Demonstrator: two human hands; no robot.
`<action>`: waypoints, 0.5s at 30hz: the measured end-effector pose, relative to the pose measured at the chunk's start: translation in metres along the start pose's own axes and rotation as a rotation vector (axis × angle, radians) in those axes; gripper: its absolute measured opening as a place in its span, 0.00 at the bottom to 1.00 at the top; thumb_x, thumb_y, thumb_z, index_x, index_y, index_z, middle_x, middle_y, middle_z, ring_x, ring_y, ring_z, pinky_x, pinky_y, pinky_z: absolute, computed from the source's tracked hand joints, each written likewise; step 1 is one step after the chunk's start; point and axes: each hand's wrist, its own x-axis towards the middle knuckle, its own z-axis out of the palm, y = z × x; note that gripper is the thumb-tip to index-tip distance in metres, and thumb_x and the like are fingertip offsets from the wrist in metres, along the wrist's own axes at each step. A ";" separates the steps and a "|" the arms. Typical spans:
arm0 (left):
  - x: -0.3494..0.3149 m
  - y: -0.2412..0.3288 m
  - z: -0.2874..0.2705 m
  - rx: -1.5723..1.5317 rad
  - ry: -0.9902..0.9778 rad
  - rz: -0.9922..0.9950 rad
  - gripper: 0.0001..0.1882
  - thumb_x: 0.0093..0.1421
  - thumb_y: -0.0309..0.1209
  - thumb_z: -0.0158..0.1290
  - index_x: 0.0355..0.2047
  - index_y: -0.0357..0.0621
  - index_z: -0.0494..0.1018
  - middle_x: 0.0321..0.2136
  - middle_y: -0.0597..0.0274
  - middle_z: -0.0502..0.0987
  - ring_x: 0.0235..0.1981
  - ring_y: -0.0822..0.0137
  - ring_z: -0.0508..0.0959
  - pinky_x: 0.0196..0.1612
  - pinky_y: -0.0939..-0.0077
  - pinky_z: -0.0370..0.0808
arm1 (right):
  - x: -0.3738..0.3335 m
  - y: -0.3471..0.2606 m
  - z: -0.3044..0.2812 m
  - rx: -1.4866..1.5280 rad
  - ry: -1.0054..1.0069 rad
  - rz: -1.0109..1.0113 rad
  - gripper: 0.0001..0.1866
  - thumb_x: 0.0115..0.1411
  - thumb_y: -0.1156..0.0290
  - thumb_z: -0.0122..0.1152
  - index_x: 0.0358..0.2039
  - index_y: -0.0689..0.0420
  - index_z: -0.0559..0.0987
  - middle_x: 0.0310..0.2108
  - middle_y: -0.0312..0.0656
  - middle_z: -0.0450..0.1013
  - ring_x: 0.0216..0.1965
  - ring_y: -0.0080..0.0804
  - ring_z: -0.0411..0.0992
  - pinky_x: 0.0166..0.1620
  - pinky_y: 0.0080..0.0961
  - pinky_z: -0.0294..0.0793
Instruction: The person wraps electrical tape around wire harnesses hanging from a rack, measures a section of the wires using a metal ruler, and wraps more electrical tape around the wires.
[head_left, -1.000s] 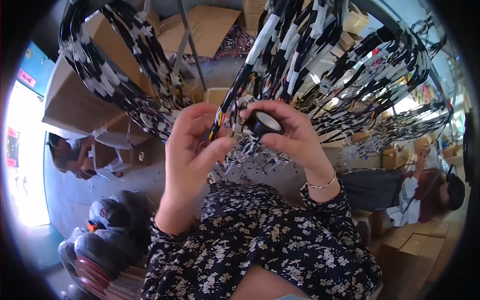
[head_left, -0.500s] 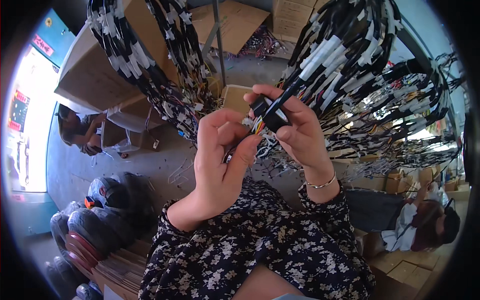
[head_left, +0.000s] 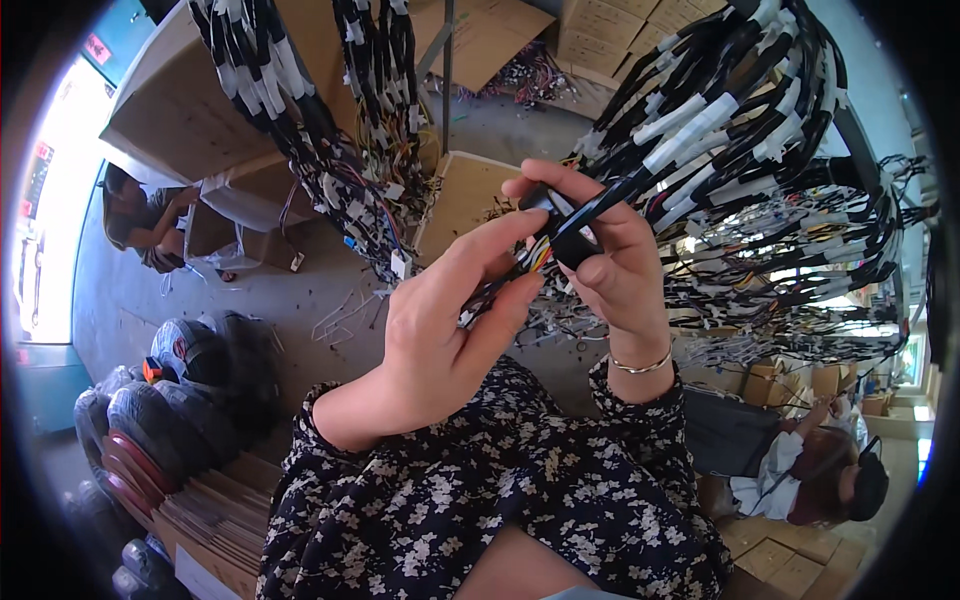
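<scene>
Black electrical tape roll (head_left: 572, 243) sits pinched in the right hand (head_left: 610, 262) against a wire harness (head_left: 640, 180), whose coloured wires the left hand (head_left: 450, 330) grips, fingers closed, with hanging harness bundles (head_left: 780, 180) and cardboard boxes (head_left: 190, 120) beyond.

Centre: left hand (head_left: 440, 340) and right hand (head_left: 610, 265) meet on a tape roll (head_left: 572, 240) and wire harness (head_left: 640, 185). Hanging harness bundles (head_left: 780, 170) behind and right; further bundles (head_left: 300, 110) upper left, before cardboard boxes (head_left: 190, 120). Stacked rolls (head_left: 150, 410) lower left. Seated person (head_left: 800, 470) lower right.
</scene>
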 end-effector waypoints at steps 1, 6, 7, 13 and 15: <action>0.001 0.000 0.000 0.031 -0.003 0.013 0.21 0.58 0.18 0.56 0.53 0.34 0.71 0.31 0.54 0.78 0.27 0.68 0.78 0.31 0.79 0.74 | 0.000 0.000 0.000 -0.002 0.000 0.003 0.41 0.53 0.59 0.71 0.62 0.66 0.65 0.55 0.46 0.69 0.55 0.31 0.69 0.58 0.27 0.70; 0.002 0.003 -0.001 0.081 -0.006 0.026 0.19 0.57 0.19 0.57 0.50 0.34 0.72 0.35 0.52 0.79 0.31 0.65 0.81 0.34 0.76 0.77 | -0.002 -0.001 0.001 0.007 0.018 -0.011 0.42 0.53 0.57 0.72 0.62 0.66 0.65 0.54 0.47 0.70 0.56 0.32 0.69 0.58 0.28 0.68; 0.002 0.002 -0.001 0.072 -0.002 0.028 0.19 0.57 0.19 0.57 0.50 0.33 0.72 0.35 0.52 0.79 0.31 0.64 0.81 0.35 0.76 0.77 | -0.002 -0.001 0.001 0.006 0.016 -0.011 0.42 0.53 0.57 0.72 0.62 0.66 0.65 0.54 0.47 0.70 0.56 0.32 0.69 0.58 0.28 0.68; 0.001 0.000 0.001 -0.024 0.033 -0.002 0.18 0.57 0.18 0.57 0.49 0.32 0.73 0.36 0.52 0.79 0.33 0.64 0.81 0.36 0.76 0.77 | -0.007 -0.003 -0.002 0.000 0.014 0.001 0.42 0.52 0.58 0.73 0.62 0.67 0.65 0.54 0.46 0.70 0.56 0.31 0.69 0.60 0.29 0.66; 0.001 0.000 0.000 -0.059 0.014 -0.063 0.17 0.57 0.18 0.57 0.48 0.32 0.73 0.35 0.52 0.79 0.32 0.64 0.81 0.36 0.76 0.76 | -0.009 -0.002 -0.004 -0.008 -0.003 -0.019 0.41 0.52 0.60 0.73 0.61 0.66 0.66 0.55 0.45 0.70 0.57 0.31 0.68 0.61 0.29 0.66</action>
